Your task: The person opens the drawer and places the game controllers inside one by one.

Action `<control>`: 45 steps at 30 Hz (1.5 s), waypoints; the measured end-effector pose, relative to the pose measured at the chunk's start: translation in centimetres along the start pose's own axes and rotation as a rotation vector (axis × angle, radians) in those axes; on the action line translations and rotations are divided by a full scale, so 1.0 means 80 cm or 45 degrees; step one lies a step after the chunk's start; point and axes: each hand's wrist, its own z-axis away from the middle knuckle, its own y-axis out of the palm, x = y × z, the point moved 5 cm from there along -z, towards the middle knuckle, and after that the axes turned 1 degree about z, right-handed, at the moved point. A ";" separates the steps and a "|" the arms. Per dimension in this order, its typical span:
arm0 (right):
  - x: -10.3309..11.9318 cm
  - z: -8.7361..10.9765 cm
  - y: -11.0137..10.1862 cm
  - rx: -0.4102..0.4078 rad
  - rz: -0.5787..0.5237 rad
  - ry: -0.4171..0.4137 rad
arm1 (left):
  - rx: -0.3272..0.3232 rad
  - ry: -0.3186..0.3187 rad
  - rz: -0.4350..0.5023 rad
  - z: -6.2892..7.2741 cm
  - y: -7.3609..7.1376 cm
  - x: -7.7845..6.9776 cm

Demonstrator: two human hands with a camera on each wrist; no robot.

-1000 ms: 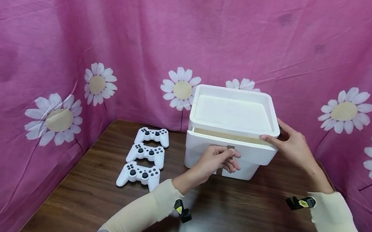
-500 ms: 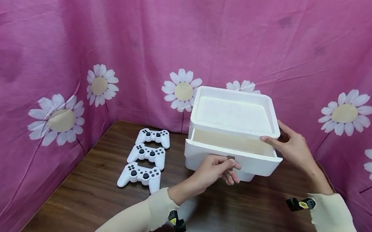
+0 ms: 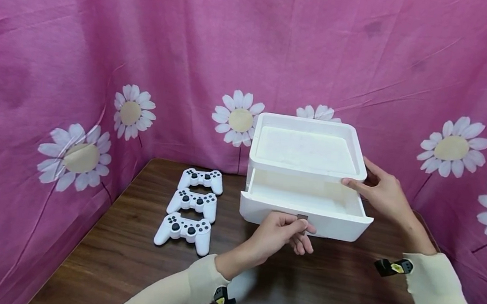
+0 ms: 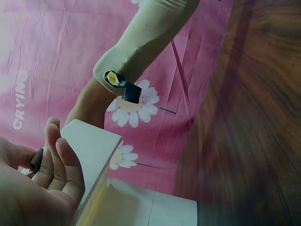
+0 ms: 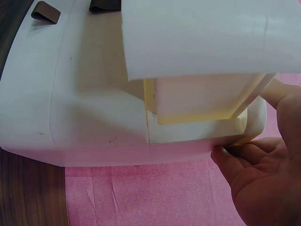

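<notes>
A white plastic drawer unit [image 3: 308, 147] with a recessed top stands on the table, its top drawer [image 3: 330, 226] pulled well out toward me. The inside of that drawer shows bare white walls and floor. My left hand [image 3: 276, 234] pinches the brown pull tab [image 4: 36, 160] at the middle of the drawer front between thumb and index finger; the other fingers are loosely curled below. At the unit's right side, my right hand [image 3: 382, 192] holds the upper front corner, with the thumb on the top rim and the fingers along the side wall.
Three white game controllers [image 3: 191, 204] lie in a column on the brown wooden table [image 3: 121, 253], left of the unit. Lower drawer fronts carry brown tabs [image 5: 46, 12] in the right wrist view. A pink curtain [image 3: 193, 39] with daisies surrounds the table's back and sides.
The top drawer has slid from slightly open to far out toward me, with my left hand drawing the tab along. My right hand has kept its hold on the unit's corner.
</notes>
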 end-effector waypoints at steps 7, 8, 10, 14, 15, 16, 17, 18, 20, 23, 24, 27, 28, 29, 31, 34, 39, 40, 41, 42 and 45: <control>0.000 0.000 0.001 -0.003 0.014 0.007 | 0.040 0.004 0.030 0.010 0.007 0.001; 0.000 0.000 0.001 -0.003 0.018 0.006 | 0.045 0.002 0.034 0.012 0.009 0.001; -0.001 0.000 0.001 -0.001 0.021 0.005 | 0.054 -0.001 0.043 0.014 0.011 0.001; -0.002 -0.001 0.002 0.006 0.014 0.002 | 0.054 -0.014 0.055 0.019 0.015 0.001; -0.003 0.000 0.002 0.009 0.011 0.004 | 0.052 -0.015 0.056 0.020 0.016 0.000; -0.003 0.000 0.002 0.011 0.010 0.005 | 0.051 -0.016 0.058 0.021 0.017 0.000; -0.003 0.000 0.002 0.013 0.008 0.004 | 0.051 -0.016 0.061 0.022 0.018 0.000; -0.003 0.000 0.003 0.016 0.006 0.007 | 0.050 -0.011 0.062 0.024 0.019 0.000; -0.003 0.000 0.003 0.018 0.007 0.008 | 0.056 -0.004 0.059 0.027 0.021 -0.001; -0.002 0.000 0.003 0.019 -0.002 0.004 | 0.064 0.009 0.042 0.030 0.023 0.000; -0.003 0.001 0.003 0.020 -0.006 0.005 | 0.065 0.014 0.038 0.031 0.023 0.000; -0.003 0.002 0.002 0.021 -0.014 0.004 | 0.068 0.013 0.034 0.034 0.024 0.001; -0.003 0.002 0.002 0.021 -0.013 0.003 | 0.069 0.011 0.037 0.035 0.025 0.001; -0.003 0.002 0.002 0.021 -0.013 0.002 | 0.070 0.009 0.040 0.036 0.025 0.001; -0.003 0.002 0.002 0.021 -0.009 0.002 | 0.074 0.003 0.040 0.037 0.025 0.001; -0.004 0.002 0.002 0.023 -0.005 0.006 | 0.074 -0.001 0.036 0.037 0.025 0.002; -0.005 0.001 0.003 0.029 -0.004 0.011 | 0.071 0.002 0.029 0.039 0.024 0.002; -0.004 0.001 0.003 0.028 -0.003 0.009 | 0.071 0.003 0.026 0.039 0.024 0.001; -0.004 0.001 0.003 0.026 -0.002 0.009 | 0.073 0.001 0.018 0.039 0.024 0.001; -0.004 0.001 0.003 0.027 -0.003 0.007 | 0.077 -0.003 0.008 0.040 0.023 0.001; -0.004 0.000 0.003 0.031 -0.005 0.009 | 0.099 -0.010 -0.043 0.040 0.021 0.002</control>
